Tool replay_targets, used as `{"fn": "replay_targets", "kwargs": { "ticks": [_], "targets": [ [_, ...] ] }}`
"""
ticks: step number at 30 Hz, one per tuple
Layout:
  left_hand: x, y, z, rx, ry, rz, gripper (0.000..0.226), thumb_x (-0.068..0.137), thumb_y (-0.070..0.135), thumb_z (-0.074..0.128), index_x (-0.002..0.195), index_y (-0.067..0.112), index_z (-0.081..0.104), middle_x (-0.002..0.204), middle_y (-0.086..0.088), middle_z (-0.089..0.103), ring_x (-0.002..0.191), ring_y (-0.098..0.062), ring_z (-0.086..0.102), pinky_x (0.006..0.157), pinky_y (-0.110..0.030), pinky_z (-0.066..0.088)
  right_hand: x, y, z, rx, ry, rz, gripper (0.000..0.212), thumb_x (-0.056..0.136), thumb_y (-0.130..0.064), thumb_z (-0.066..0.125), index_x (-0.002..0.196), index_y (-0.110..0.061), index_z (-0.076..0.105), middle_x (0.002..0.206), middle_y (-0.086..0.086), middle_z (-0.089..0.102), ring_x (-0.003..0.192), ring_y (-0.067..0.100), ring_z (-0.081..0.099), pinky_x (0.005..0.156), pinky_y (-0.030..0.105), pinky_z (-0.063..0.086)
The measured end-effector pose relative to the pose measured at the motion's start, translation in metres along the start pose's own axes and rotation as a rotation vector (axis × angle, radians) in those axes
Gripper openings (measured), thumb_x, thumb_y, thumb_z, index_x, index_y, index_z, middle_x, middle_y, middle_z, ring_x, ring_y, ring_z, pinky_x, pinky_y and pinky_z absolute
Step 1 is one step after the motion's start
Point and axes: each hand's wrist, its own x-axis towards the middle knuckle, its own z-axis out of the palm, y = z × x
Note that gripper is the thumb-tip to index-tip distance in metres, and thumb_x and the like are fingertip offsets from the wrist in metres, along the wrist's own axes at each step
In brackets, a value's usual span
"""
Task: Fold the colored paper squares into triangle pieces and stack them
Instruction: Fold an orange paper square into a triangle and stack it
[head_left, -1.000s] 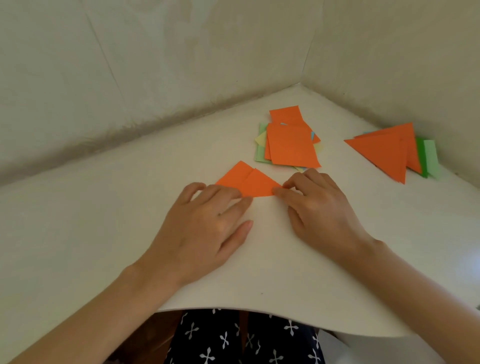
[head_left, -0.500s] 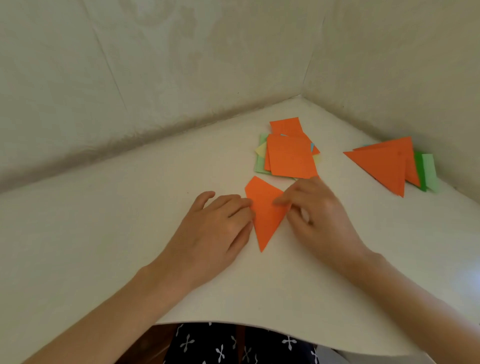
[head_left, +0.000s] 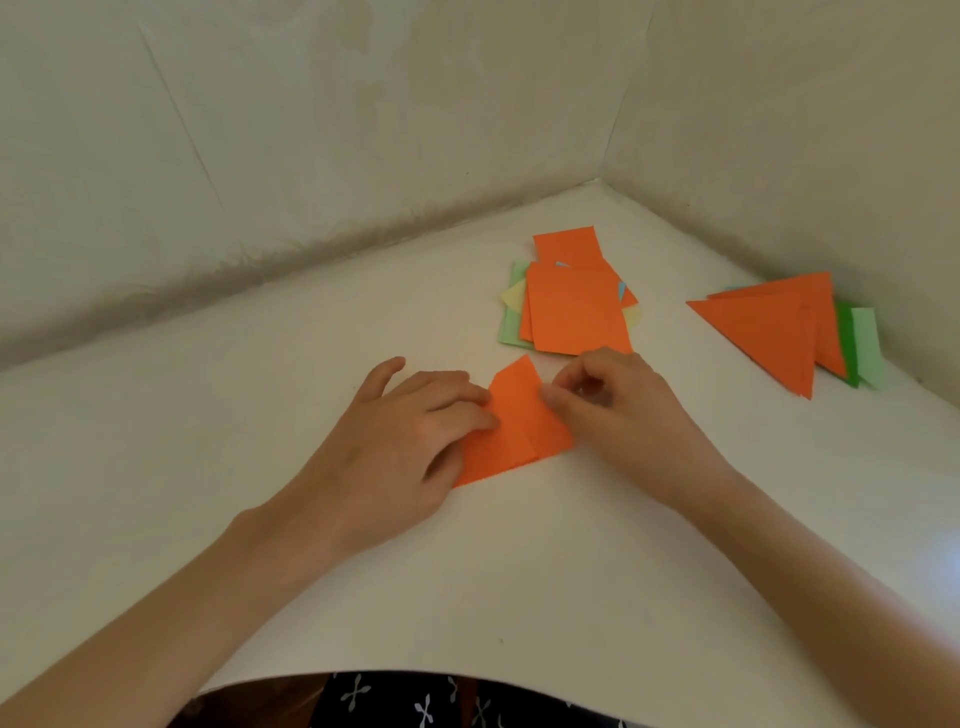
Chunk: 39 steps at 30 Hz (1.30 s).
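Near the pile of squares (head_left: 574, 312), the thin, floppy orange paper (head_left: 519, 423) likely wants edge holds: the left hand (head_left: 395, 441) presses it with flat fingers while the right hand (head_left: 623, 410) pinches its flap with curled fingers.

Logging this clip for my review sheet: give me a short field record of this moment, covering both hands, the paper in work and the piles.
Left hand: fingers flat, pressing the orange piece on its left side
Right hand: fingers curled, pinching the orange piece's right edge
Paper in work: orange piece, partly folded, crease visible, lying on the white board
Unfolded squares: loose pile behind the hands, orange on top, green, yellow and blue beneath
Finished triangles: stacked at far right, orange over green
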Motion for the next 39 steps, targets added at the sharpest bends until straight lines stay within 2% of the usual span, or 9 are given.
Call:
{"fn": "replay_targets", "kwargs": {
  "ticks": [4,7,9,15,19,23,29,35,39],
  "targets": [
    [0.005,-0.003,-0.003,-0.047,0.004,0.056,0.027,0.080,0.023,0.040,0.089,0.021,0.066,0.112,0.007,0.067,0.102,-0.005,0.057,0.105,-0.044,0.030,0.012,-0.003,-0.019,0.189,-0.123,0.044,0.031,0.091,-0.035,0.055,0.072,-0.015,0.068,0.074,-0.001,0.066,0.070,0.008,0.051,0.065,0.025,0.035],
    [0.007,-0.001,-0.001,-0.034,-0.011,0.078,0.022,0.086,0.029,0.044,0.091,0.021,0.064,0.110,0.007,0.066,0.096,-0.008,0.061,0.106,-0.037,0.026,0.018,-0.002,-0.018,0.188,-0.159,0.061,0.025,0.085,-0.036,0.065,0.074,-0.014,0.066,0.065,-0.005,0.057,0.060,0.003,0.045,0.056,0.016,0.034],
    [0.007,-0.001,0.000,-0.030,-0.031,0.078,0.025,0.088,0.034,0.045,0.099,0.023,0.064,0.110,0.009,0.064,0.098,-0.007,0.059,0.105,-0.035,0.024,0.020,-0.002,-0.010,0.196,-0.104,0.056,0.012,0.081,-0.022,0.072,0.077,-0.018,0.061,0.073,-0.004,0.061,0.066,0.005,0.051,0.064,0.016,0.041],
    [0.008,-0.003,-0.002,-0.022,-0.086,0.093,0.036,0.089,0.038,0.047,0.113,0.019,0.066,0.108,0.002,0.060,0.095,-0.012,0.049,0.094,-0.027,0.032,0.011,-0.004,0.005,0.171,0.037,0.076,0.036,0.077,-0.006,0.072,0.090,-0.032,0.051,0.075,-0.012,0.062,0.072,-0.001,0.052,0.071,0.012,0.040],
    [0.013,-0.005,-0.005,0.028,-0.114,0.068,0.048,0.084,0.046,0.048,0.118,0.015,0.064,0.105,-0.001,0.057,0.094,-0.016,0.047,0.089,-0.030,0.034,0.002,-0.013,0.014,0.034,0.132,0.115,0.020,0.080,-0.018,0.070,0.090,-0.031,0.059,0.075,-0.017,0.061,0.082,0.005,0.057,0.089,0.033,0.043],
    [0.018,-0.006,-0.004,0.109,-0.110,0.069,0.054,0.078,0.049,0.049,0.114,0.012,0.066,0.101,-0.004,0.057,0.089,-0.021,0.049,0.086,-0.034,0.035,0.001,-0.013,0.018,0.021,0.176,0.091,0.014,0.081,-0.025,0.070,0.077,-0.035,0.061,0.073,-0.019,0.060,0.086,0.013,0.058,0.090,0.044,0.043],
    [0.015,0.004,-0.001,0.099,-0.104,0.022,0.051,0.078,0.045,0.050,0.109,0.009,0.066,0.098,-0.004,0.057,0.083,-0.021,0.051,0.081,-0.032,0.037,0.001,0.002,0.024,-0.236,0.279,-0.191,0.015,0.082,-0.031,0.060,0.079,-0.022,0.071,0.078,-0.005,0.065,0.079,0.025,0.057,0.074,0.040,0.041],
    [0.013,0.002,0.001,0.089,-0.112,-0.021,0.053,0.079,0.046,0.051,0.115,0.010,0.066,0.115,-0.011,0.061,0.104,-0.026,0.055,0.097,-0.040,0.040,0.001,0.010,0.025,-0.464,0.376,-0.487,0.009,0.081,-0.014,0.066,0.077,-0.014,0.074,0.074,0.002,0.065,0.069,0.029,0.059,0.066,0.038,0.034],
    [0.013,0.002,0.000,0.077,-0.141,-0.037,0.053,0.080,0.046,0.051,0.116,0.009,0.066,0.118,-0.012,0.061,0.105,-0.028,0.058,0.095,-0.039,0.042,0.001,0.011,0.023,-0.548,0.378,-0.562,0.007,0.078,-0.006,0.069,0.076,-0.011,0.073,0.074,0.004,0.065,0.066,0.028,0.058,0.066,0.036,0.035]
  ]
}}
